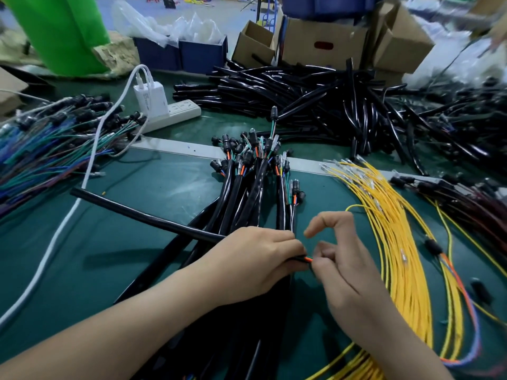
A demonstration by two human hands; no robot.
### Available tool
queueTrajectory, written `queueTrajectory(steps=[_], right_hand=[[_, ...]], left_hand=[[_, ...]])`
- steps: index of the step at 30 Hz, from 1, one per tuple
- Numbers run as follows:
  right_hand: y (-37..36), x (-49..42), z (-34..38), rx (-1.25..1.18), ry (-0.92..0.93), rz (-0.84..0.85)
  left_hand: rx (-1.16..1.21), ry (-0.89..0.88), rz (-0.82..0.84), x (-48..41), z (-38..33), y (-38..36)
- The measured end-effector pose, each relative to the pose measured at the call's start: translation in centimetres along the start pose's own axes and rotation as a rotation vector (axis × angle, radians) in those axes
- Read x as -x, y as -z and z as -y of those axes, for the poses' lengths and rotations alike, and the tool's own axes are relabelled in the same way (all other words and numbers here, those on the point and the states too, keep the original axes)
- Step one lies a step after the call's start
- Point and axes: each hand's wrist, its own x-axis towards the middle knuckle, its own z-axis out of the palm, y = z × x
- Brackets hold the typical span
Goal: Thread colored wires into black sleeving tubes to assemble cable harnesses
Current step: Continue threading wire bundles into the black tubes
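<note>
The left hand (255, 259) grips a long glossy black sleeving tube (142, 215) near its mouth at centre; the right hand (345, 270) pinches orange wire tips (308, 259) there. Sleeved harnesses (247, 193) pile at twelve o'clock. Heaped empty black tubes (301, 91) at one and thin yellow wires (397, 229) at three likely remain.

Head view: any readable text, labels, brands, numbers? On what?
No text is legible anywhere in this view.
Grey print on the side of the white charger: too blurred to read.
Red oval mark on the cardboard box: no words can be read in it.
No print shows on the black tube or the orange wire.
</note>
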Motion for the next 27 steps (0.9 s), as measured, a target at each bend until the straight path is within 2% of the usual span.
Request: queueTrajectory(steps=[8,10,12,16,18,20,23,25,27], right_hand=[[1.0,-0.3,0.3,0.421,-0.238,-0.081],[1.5,-0.5,1.2,0.529,-0.190,-0.138],[1.6,-1.1,2.4,0.532,-0.118,-0.168],[0.8,-2.5,5.7,0.409,0.099,-0.069],[0.1,-2.9,6.9,0.237,0.156,-0.123],[-0.8,-3.3,7.4,0.139,0.151,-0.164],[-1.6,-3.6,6.0,0.439,0.092,-0.123],[-1.3,-3.5,4.8,0.564,0.025,-0.128],[-0.9,-3.5,4.1,0.587,-0.024,-0.097]], left_hand=[[-0.013,0.094,-0.021,-0.2,-0.6,1.4],[-0.031,0.098,-0.036,-0.3,-0.9,2.6],[0.002,0.074,-0.029,-0.6,-1.0,3.8],[-0.042,-0.017,0.092,-0.7,-2.2,6.1],[-0.030,-0.041,0.078,-0.2,-2.6,7.3],[-0.150,0.043,0.107,0.4,-2.5,8.3],[-0.466,0.240,0.204,2.2,-1.2,9.1],[-0.492,0.316,0.222,3.3,-0.1,10.2],[-0.463,0.366,0.255,4.3,0.6,11.1]])
